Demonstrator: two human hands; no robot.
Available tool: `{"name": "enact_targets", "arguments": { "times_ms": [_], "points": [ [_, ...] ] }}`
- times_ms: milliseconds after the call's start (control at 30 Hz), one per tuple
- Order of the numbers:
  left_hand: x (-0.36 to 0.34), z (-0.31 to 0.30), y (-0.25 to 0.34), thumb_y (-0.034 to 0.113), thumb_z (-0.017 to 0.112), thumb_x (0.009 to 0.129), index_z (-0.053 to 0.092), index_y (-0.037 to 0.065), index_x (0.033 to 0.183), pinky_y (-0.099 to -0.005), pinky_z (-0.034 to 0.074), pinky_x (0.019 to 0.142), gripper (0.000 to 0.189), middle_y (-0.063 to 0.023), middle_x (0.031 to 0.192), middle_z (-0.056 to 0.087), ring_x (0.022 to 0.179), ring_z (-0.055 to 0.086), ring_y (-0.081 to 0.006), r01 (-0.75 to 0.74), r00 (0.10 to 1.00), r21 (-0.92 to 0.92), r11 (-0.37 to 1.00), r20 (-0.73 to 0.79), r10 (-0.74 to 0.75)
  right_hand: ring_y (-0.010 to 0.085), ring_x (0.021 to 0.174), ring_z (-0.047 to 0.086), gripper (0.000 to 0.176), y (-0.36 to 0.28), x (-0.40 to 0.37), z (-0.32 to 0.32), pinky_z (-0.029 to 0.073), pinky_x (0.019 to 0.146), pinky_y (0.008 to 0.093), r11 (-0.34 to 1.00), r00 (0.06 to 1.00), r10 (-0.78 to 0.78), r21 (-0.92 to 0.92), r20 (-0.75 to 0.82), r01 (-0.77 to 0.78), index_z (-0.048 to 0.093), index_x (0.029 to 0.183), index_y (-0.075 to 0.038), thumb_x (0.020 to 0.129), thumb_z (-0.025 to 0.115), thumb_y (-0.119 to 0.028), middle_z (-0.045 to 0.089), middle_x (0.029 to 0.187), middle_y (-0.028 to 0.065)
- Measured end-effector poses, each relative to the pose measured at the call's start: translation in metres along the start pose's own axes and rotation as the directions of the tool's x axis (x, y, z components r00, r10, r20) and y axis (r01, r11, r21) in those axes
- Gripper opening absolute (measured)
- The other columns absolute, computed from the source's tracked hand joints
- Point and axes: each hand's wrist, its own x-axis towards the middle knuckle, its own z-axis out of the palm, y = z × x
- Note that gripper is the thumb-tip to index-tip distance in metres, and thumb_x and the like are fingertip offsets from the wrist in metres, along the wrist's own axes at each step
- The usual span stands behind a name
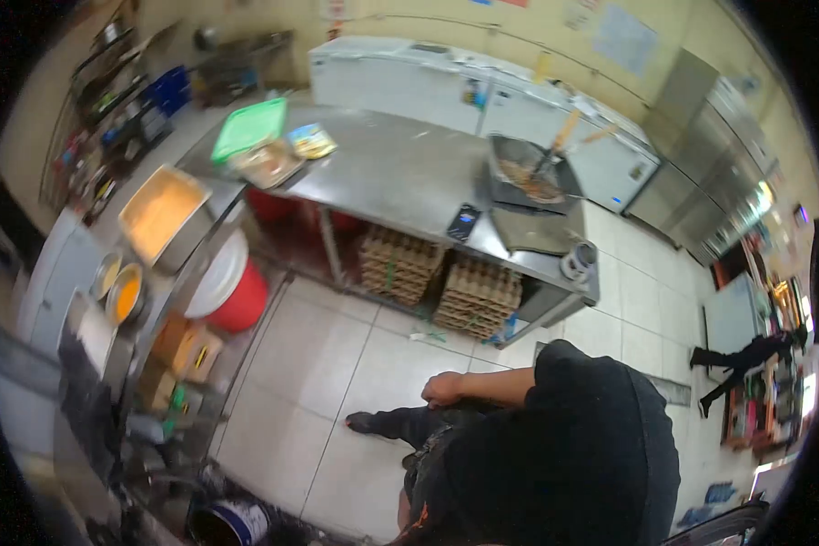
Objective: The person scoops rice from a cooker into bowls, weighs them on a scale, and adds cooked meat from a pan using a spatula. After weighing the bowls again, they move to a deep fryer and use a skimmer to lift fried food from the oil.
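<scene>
My right hand (442,389) hangs beside my body with its fingers curled in and nothing visible in it. Below it the tiled floor (337,364) and my dark shoe (361,422) show. Of my left arm only a sliver of skin (404,511) appears past my black shirt; its fingers are hidden. Nearest to the right hand are stacks of egg trays (476,296) on the shelf under a steel table (400,164). On that table stand a dark pan (523,187) of brown food with wooden-handled tools, a black phone (464,221) and a tin (578,262).
To the left, a counter holds a deep pan of orange food (162,218) and a bowl of yellow-orange contents (126,293). A red bucket (237,291) with a white lid stands beside it. White chest freezers (382,82) line the back. Another person (746,355) is far right.
</scene>
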Motion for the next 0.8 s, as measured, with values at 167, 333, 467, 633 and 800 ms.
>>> {"name": "enact_targets", "arguments": {
  "times_ms": [167, 333, 467, 633, 800],
  "points": [
    [0.057, 0.033, 0.017, 0.027, 0.064, 0.095, 0.067, 0.0, 0.101, -0.0408, 0.049, 0.067, 0.029, -0.0119, 0.084, 0.068, 0.075, 0.063, -0.0254, -0.165, 0.986, 0.241, 0.956, 0.009, 0.168, 0.0227, 0.087, 0.068, 0.033, 0.1, -0.113, -0.035, 0.054, 0.076, 0.0377, 0.845, 0.982, 0.094, 0.535, -0.162, 0.008, 0.069, 0.114, -0.009, 0.093, 0.066, -0.034, 0.072, 0.099, 0.0099],
    [0.092, 0.094, 0.116, 0.033, 0.057, 0.1, 0.065, -0.008, 0.101, -0.0453, 0.047, 0.068, 0.042, -0.0205, 0.079, 0.065, 0.076, 0.064, -0.0343, 0.025, 0.983, 0.659, 0.752, -0.155, 0.103, 0.0114, 0.074, 0.064, 0.027, 0.226, -0.25, -0.161, 0.054, 0.065, 0.0282, 0.575, 0.723, 0.421, 0.778, -0.548, 0.255, 0.07, 0.105, -0.005, 0.098, 0.063, -0.03, 0.07, 0.089, 0.0039],
    [0.152, 0.168, 0.15, 0.035, 0.058, 0.097, 0.065, -0.005, 0.105, -0.0454, 0.047, 0.075, 0.041, -0.0214, 0.087, 0.065, 0.083, 0.063, -0.0356, -0.042, 0.997, 0.705, 0.708, -0.015, 0.074, 0.0098, 0.07, 0.062, 0.026, 0.416, -0.333, -0.239, 0.052, 0.063, 0.0287, 0.714, 0.328, 0.553, 0.638, -0.766, 0.288, 0.07, 0.096, -0.003, 0.096, 0.065, -0.029, 0.069, 0.082, 0.0021],
    [0.223, 0.27, 0.187, 0.034, 0.059, 0.094, 0.065, -0.001, 0.112, -0.0451, 0.047, 0.087, 0.041, -0.0221, 0.102, 0.065, 0.095, 0.063, -0.036, -0.128, 0.979, 0.791, 0.598, 0.197, -0.05, 0.027, 0.078, 0.07, 0.02, 0.639, -0.382, -0.32, 0.053, 0.071, 0.0391, 0.797, -0.04, 0.557, 0.548, -0.829, -0.254, 0.07, 0.101, -0.005, 0.091, 0.067, -0.022, 0.072, 0.085, 0.014],
    [0.256, 0.275, 0.175, 0.021, 0.057, 0.092, 0.064, -0.001, 0.121, -0.0409, 0.046, 0.1, 0.036, -0.0185, 0.118, 0.066, 0.111, 0.061, -0.0303, -0.118, 0.898, 0.617, 0.778, 0.402, -0.182, 0.0349, 0.1, 0.066, 0.021, 0.815, -0.379, -0.378, 0.052, 0.086, 0.0468, 0.691, 0.137, 0.491, 0.289, -0.86, -0.662, 0.071, 0.101, -0.011, 0.082, 0.066, -0.018, 0.069, 0.106, 0.0137]
  ]
}}
